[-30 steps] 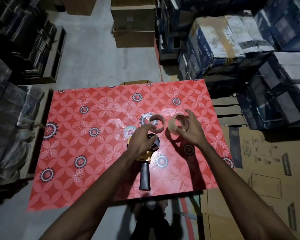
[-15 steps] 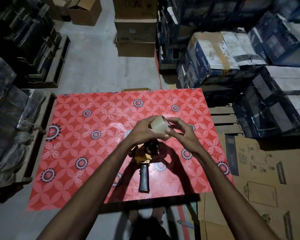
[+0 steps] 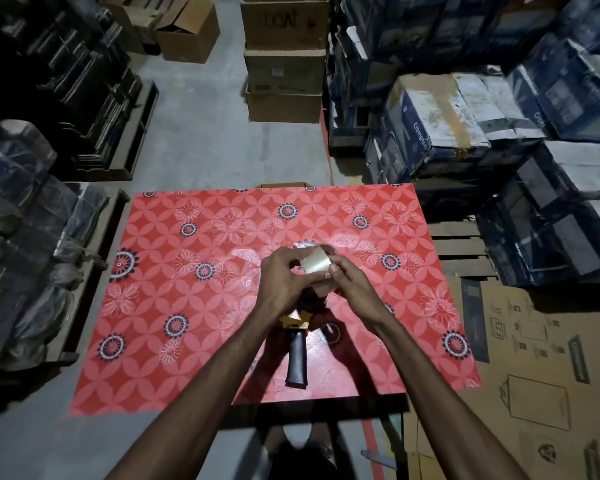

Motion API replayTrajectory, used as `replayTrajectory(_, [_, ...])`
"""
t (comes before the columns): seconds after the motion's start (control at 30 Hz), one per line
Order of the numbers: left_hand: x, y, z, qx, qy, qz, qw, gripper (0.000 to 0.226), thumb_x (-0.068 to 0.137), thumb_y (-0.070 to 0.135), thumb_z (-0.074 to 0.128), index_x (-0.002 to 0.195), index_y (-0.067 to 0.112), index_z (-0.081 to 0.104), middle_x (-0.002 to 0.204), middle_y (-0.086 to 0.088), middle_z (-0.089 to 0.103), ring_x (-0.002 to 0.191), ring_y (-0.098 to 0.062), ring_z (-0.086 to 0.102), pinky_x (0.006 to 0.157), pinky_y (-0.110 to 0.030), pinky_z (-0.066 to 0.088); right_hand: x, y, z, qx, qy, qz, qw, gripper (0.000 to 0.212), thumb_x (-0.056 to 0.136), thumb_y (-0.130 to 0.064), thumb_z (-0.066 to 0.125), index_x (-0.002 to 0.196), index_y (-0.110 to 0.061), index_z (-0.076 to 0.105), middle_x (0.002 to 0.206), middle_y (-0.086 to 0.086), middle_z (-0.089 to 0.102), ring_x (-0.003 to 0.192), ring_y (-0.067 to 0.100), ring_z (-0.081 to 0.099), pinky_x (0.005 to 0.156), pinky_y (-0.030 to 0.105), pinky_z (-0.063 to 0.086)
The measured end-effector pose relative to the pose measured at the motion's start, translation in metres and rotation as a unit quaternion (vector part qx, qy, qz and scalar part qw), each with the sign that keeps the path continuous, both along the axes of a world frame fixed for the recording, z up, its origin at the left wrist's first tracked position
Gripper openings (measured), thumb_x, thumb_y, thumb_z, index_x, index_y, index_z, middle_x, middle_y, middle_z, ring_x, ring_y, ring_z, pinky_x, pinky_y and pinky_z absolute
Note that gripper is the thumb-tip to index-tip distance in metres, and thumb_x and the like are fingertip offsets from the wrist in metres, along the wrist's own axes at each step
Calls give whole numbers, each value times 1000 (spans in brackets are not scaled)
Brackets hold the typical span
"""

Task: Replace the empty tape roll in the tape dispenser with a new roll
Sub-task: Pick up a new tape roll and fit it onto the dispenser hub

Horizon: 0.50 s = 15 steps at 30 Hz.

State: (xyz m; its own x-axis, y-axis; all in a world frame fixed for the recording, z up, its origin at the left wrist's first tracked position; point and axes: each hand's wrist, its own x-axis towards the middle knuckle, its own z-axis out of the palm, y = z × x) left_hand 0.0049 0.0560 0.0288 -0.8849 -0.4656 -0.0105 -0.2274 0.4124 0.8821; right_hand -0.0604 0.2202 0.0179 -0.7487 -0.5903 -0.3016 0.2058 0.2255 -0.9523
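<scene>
A roll of clear tape (image 3: 315, 263) is held up above the table between both hands. My left hand (image 3: 280, 278) grips its left side with the fingers curled over the rim. My right hand (image 3: 349, 282) pinches its right side, thumb on the outer face. Below the hands lies the tape dispenser (image 3: 298, 336), with a yellow body and a black handle pointing toward me; its front end is hidden by my hands. The empty roll cannot be seen; only a pale edge (image 3: 303, 243) shows behind my fingers.
The red flower-patterned table (image 3: 194, 271) carries the dispenser. Stacked blue-and-white cartons (image 3: 465, 126) stand at the right, brown boxes (image 3: 284, 81) behind the table, wrapped bundles (image 3: 21, 237) on the left, and flat cardboard (image 3: 534, 358) lies on the floor at the right.
My right hand picked the tape roll off the table and raised it. My left hand left the dispenser and joined it on the roll. Both hands now hold it over the dispenser.
</scene>
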Motion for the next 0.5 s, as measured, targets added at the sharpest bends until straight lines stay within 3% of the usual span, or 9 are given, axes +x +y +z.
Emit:
replayTrajectory(0.1, [5, -4, -7, -4, -12, 1, 1000, 64, 63, 53, 93, 117, 21, 80, 105, 4, 73, 99, -12, 69, 86, -30, 58, 2, 4, 0, 5, -9, 19, 1000, 30, 112, -20, 44, 137, -13, 59, 121, 2, 70, 111, 10, 65, 100, 32, 50])
replayTrajectory(0.17, [9, -5, -9, -3, -7, -1, 1000, 62, 67, 59, 87, 116, 23, 80, 104, 5, 74, 97, -10, 69, 85, -33, 58, 2, 6, 1, 6, -8, 29, 1000, 30, 111, -18, 46, 137, -14, 59, 124, -1, 69, 113, 5, 65, 99, 26, 51])
replayTrajectory(0.3, [12, -10, -8, 15, -9, -1, 1000, 45, 79, 49, 86, 116, 24, 81, 105, 6, 76, 95, -6, 69, 86, -34, 59, 1, 7, 2, 3, 4, 31, 999, 34, 106, -2, 49, 137, -12, 59, 124, -6, 67, 104, -7, 65, 86, 12, 51])
replayTrajectory(0.5, [10, -10, -9, 46, 0, 19, 999, 27, 88, 37, 81, 109, 20, 83, 99, 7, 77, 87, -4, 69, 79, -24, 54, -3, 9, 4, -7, 10, 16, 1000, 27, 104, -5, 54, 120, -23, 67, 106, -7, 68, 93, -4, 64, 84, 20, 48])
